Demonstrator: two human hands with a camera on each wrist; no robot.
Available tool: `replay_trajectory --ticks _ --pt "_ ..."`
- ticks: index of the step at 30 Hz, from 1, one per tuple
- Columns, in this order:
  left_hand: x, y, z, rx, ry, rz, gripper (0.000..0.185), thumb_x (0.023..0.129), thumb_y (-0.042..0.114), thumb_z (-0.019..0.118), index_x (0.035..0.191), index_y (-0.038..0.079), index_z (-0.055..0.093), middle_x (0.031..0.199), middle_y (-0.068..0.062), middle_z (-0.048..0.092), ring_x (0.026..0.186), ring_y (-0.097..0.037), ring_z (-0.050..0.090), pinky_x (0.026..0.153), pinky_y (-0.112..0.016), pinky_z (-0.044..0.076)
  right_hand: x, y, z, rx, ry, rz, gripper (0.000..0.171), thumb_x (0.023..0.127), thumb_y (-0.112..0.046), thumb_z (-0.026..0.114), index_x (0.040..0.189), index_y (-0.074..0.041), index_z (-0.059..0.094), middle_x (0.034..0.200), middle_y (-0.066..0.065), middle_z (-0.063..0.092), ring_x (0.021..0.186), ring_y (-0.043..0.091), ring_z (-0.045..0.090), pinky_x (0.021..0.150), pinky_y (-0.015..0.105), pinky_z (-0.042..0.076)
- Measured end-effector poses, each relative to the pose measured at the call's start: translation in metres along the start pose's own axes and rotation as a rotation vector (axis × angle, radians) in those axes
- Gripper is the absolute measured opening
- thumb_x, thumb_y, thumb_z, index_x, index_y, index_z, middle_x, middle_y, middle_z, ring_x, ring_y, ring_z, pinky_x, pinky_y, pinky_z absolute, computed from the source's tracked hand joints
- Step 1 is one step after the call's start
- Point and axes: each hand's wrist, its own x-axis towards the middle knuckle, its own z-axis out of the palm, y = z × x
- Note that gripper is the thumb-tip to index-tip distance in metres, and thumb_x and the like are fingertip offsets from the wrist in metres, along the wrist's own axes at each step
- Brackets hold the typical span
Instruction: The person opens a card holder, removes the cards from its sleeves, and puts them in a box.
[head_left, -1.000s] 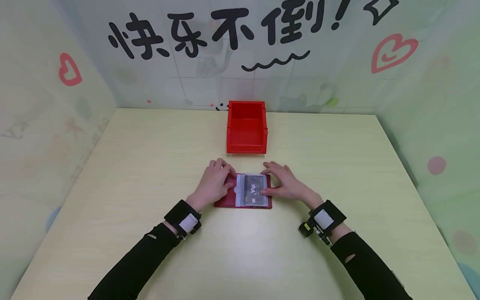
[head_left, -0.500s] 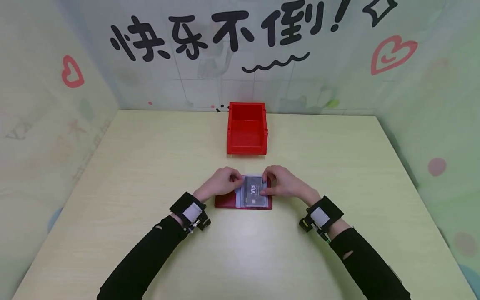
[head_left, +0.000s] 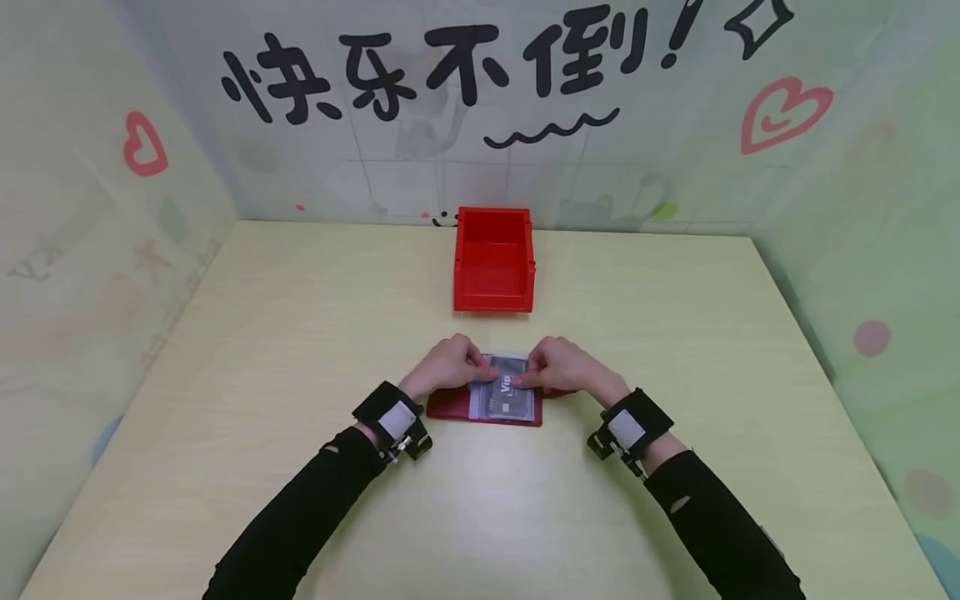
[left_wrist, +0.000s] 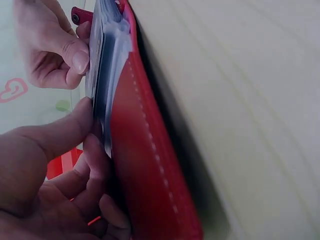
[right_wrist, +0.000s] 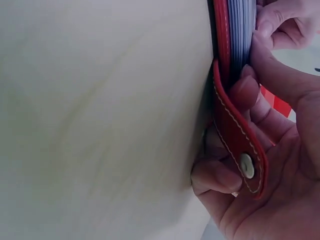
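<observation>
A red card holder (head_left: 448, 405) is laid open on the worktop (head_left: 480, 517), between the two hands, and a grey card marked "Vip" (head_left: 510, 400) is seen on its stack of clear pockets (head_left: 476, 410). The pockets' edge is pinched by the left hand (head_left: 452, 365) at one side and by the right hand (head_left: 566, 367) at the other, with both thumbs on the card; whether the card alone or a pocket too is gripped cannot be told. The step in hand is judged to be the working of the card at its pocket, whether in or out being unclear. For the next move, a light, even slide along the pocket seems called for, with the holder kept flat and the thin plastic unbuckled. A loose strap (right_wrist: 235, 120) with a snap button (right_wrist: 247, 165) is bent up against the right hand's fingers and could be snagged. Beyond the holder, well clear of it, a red bin (head_left: 493, 293) is stood near the lettered back wall (head_left: 420, 179); the work is not blocked by it. Bulky wristbands (head_left: 628, 427) are worn on both arms.
</observation>
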Motion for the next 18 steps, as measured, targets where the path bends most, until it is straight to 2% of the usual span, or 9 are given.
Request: replay_trajectory --ticks 7,18 --pt "0.0009 0.0036 -0.0001 0.014 -0.001 -0.051 0.024 0.088 0.025 0.078 0.086 0.002 0.077 0.071 -0.007 0.067 0.069 -0.016 0.055 0.057 -0.022 0.036 0.0034 0.0017 -0.0013 -0.020 -0.009 0.006 0.034 0.087 -0.037 0.078 0.068 -0.012 0.063 0.057 0.000 0.055 0.057 0.014 0.053 0.054 0.022 0.037" --pt "0.0009 0.0063 -0.0005 -0.011 -0.009 -0.061 0.024 0.089 0.023 0.077 0.089 -0.001 0.075 0.074 -0.009 0.068 0.070 -0.017 0.056 0.056 -0.022 0.037 0.0013 0.0022 -0.0005 0.015 -0.007 0.040 0.035 0.086 -0.038 0.079 0.069 -0.012 0.062 0.059 0.001 0.055 0.057 0.015 0.053 0.051 0.022 0.039"
